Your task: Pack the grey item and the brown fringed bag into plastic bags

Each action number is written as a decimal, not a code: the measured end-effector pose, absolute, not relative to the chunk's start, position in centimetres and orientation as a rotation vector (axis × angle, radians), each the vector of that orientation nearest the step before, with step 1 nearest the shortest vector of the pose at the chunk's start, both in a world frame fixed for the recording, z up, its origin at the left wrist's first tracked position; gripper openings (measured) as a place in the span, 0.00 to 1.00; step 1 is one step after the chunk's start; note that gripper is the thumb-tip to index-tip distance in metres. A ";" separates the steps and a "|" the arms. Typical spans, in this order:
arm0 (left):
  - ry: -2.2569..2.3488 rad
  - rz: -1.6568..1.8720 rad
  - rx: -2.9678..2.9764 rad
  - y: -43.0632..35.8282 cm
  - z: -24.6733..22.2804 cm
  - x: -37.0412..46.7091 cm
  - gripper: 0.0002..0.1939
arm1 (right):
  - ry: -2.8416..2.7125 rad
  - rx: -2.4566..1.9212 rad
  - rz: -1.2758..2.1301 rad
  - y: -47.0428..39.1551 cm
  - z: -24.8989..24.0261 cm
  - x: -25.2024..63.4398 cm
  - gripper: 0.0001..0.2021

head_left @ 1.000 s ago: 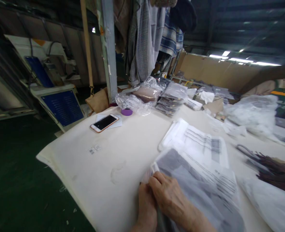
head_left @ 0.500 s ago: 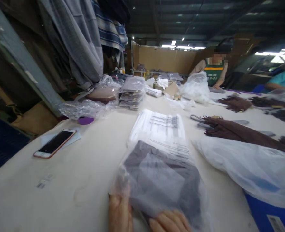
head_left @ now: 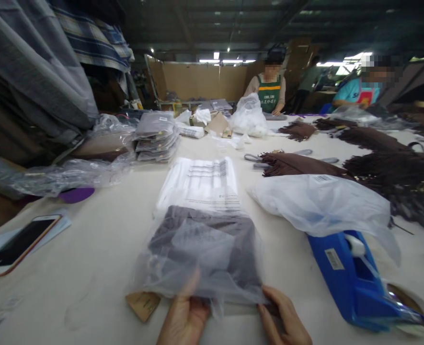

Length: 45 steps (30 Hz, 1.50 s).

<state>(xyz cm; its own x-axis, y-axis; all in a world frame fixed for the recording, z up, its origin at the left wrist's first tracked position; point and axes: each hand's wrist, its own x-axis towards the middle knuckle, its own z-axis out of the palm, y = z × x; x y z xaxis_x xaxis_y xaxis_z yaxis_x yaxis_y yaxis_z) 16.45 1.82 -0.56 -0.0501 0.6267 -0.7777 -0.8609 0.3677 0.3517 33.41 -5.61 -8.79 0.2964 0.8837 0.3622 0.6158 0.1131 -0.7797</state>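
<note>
A frosted plastic bag [head_left: 204,275] with a folded dark grey fabric piece [head_left: 233,235] inside lies in front of me. My left hand [head_left: 186,314] pinches its near edge, thumb on top and fingers underneath. The near right corner is between the thumb and fingers of my right hand [head_left: 285,316]. A brown cardboard tag [head_left: 143,305] pokes out from under the bag's near left corner. Beyond the bag, and partly under it, lies a stack of white printed plastic bags [head_left: 200,177].
On the left lie a phone [head_left: 21,244] and crumpled clear plastic [head_left: 71,172]. Packed bags [head_left: 156,134] are stacked farther back. A blue tape dispenser [head_left: 344,282] stands at right, under part of a white plastic bag [head_left: 315,201]. Brown fringed pieces [head_left: 305,164] lie behind. Two people work across the table.
The view has swung right, bringing the tape dispenser into full sight. My right hand has moved from the bag's near middle to its right corner. The brown tag now shows.
</note>
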 end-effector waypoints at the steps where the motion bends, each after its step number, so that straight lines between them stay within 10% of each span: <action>1: 1.047 1.226 -0.284 1.9 -0.5 16.9 0.21 | -1.403 -1.566 0.382 -5.4 -8.6 33.6 0.11; 11: 1.182 1.219 -0.291 2.6 -0.2 19.4 0.11 | -0.953 -1.571 0.895 -4.0 -6.0 34.2 0.15; 28: 1.174 1.177 -0.250 3.0 -0.3 18.5 0.19 | -0.494 -1.191 1.458 -2.7 -3.8 36.7 0.17; 37: 1.167 1.175 -0.329 3.2 1.2 17.9 0.17 | -1.156 -1.401 1.268 -2.7 -3.8 37.0 0.11; 45: 1.176 1.219 -0.276 3.0 0.7 17.8 0.16 | -1.659 -1.523 0.401 -2.5 -4.7 36.2 0.06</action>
<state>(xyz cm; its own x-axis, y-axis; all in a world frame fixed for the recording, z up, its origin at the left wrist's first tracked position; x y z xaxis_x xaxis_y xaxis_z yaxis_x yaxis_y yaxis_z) 17.81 2.98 0.72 -0.1156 0.5763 -0.8090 -0.8291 0.3925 0.3981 36.24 -2.51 -4.72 0.0775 0.9323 0.3534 0.6682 0.2145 -0.7124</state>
